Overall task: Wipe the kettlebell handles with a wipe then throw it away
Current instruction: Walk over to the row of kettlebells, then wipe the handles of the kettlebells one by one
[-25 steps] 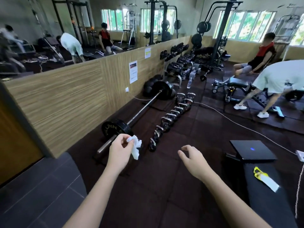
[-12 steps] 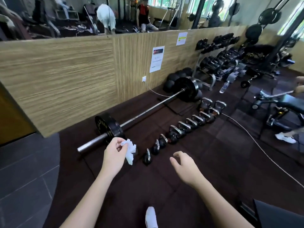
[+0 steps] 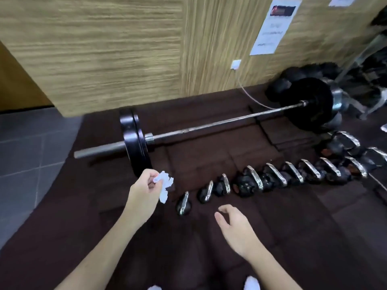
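Kettlebells (image 3: 261, 181) stand in a diagonal row on the dark floor mat (image 3: 209, 248), their metal handles upright, running from the smallest one (image 3: 183, 204) near your hands out toward the right edge; your left hand (image 3: 144, 191) hangs just left of that smallest one, fingers pinched shut on a crumpled white wipe (image 3: 164, 186), not touching any handle; your right hand (image 3: 234, 229) hovers over the mat below the row, fingers loosely spread and empty; a loaded barbell (image 3: 209, 125) lies behind, along the wood-panelled wall (image 3: 104, 49).
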`<state>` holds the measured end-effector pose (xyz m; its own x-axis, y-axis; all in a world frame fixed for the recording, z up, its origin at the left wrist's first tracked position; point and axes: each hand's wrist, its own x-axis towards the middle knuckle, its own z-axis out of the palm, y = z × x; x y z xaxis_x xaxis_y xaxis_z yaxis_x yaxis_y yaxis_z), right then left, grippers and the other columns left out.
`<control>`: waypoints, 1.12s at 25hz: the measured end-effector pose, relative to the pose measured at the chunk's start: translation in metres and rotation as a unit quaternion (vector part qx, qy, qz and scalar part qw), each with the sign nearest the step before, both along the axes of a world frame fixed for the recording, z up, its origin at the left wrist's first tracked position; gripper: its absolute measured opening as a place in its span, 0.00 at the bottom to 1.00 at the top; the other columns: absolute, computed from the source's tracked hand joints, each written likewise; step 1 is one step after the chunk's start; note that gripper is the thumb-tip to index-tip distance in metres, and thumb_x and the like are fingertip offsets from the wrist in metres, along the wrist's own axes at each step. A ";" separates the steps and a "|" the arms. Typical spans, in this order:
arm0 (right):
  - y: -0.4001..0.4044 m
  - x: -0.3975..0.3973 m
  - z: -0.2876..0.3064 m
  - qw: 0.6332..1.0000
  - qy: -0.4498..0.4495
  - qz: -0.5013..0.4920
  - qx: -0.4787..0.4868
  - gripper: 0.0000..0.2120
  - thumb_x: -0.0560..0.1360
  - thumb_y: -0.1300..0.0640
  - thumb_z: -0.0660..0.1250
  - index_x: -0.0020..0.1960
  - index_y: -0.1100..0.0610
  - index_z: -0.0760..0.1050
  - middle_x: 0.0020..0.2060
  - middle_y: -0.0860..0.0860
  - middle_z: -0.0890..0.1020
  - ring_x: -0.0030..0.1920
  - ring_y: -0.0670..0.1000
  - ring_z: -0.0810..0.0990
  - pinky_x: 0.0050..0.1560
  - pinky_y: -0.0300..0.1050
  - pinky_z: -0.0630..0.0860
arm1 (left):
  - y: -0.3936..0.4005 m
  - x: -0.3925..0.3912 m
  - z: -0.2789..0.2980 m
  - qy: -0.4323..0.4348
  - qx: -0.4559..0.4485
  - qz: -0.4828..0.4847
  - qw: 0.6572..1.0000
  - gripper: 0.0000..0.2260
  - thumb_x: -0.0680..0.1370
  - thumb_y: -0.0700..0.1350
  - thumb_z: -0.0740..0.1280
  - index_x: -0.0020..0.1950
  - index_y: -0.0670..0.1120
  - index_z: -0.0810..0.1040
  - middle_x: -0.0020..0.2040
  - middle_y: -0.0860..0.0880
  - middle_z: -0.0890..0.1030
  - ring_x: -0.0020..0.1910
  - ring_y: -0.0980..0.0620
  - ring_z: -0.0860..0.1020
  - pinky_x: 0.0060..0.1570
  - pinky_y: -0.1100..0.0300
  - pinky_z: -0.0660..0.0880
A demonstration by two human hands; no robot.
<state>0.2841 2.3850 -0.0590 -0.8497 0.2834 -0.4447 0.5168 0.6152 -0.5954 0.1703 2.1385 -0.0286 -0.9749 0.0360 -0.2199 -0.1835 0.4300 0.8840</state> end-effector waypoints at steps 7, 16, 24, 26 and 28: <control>0.058 -0.071 -0.257 0.992 -0.024 0.104 -0.062 0.17 0.82 0.47 0.62 0.68 0.52 0.73 0.63 0.45 0.77 0.66 0.45 0.74 0.62 0.36 0.67 | 0.077 -0.037 -0.223 0.041 -0.061 0.036 0.997 0.04 0.84 0.48 0.62 0.50 0.51 0.73 0.41 0.50 0.82 0.38 0.50 0.77 0.38 0.62 0.72; 0.044 -0.150 -0.513 0.984 -0.037 0.141 -0.101 0.28 0.78 0.49 0.68 0.74 0.57 0.66 0.69 0.53 0.74 0.71 0.52 0.72 0.67 0.39 0.65 | 0.127 -0.067 -0.458 0.087 -0.157 -0.164 0.970 0.07 0.85 0.46 0.59 0.48 0.51 0.71 0.45 0.62 0.78 0.48 0.65 0.79 0.44 0.72 0.68; 0.040 -0.178 -0.598 0.975 -0.029 0.128 -0.182 0.26 0.71 0.39 0.70 0.67 0.46 0.74 0.60 0.42 0.82 0.62 0.44 0.78 0.67 0.47 0.74 | 0.138 -0.053 -0.524 0.207 -0.277 -0.072 0.936 0.11 0.83 0.54 0.62 0.61 0.49 0.75 0.58 0.54 0.81 0.53 0.53 0.81 0.51 0.55 0.78; 0.041 -0.175 -0.604 0.970 -0.027 0.123 -0.210 0.29 0.71 0.39 0.69 0.70 0.45 0.73 0.61 0.41 0.81 0.64 0.42 0.77 0.70 0.47 0.72 | 0.161 -0.087 -0.525 0.179 -0.358 -0.072 0.914 0.11 0.83 0.51 0.62 0.62 0.46 0.73 0.49 0.50 0.80 0.45 0.48 0.82 0.41 0.54 0.77; 0.042 -0.178 -0.607 0.969 -0.026 0.134 -0.204 0.34 0.67 0.35 0.67 0.70 0.46 0.72 0.62 0.43 0.81 0.65 0.45 0.77 0.70 0.49 0.72 | 0.175 -0.084 -0.535 0.155 -0.384 -0.125 0.901 0.07 0.81 0.47 0.68 0.51 0.44 0.75 0.41 0.48 0.75 0.37 0.48 0.82 0.30 0.54 0.74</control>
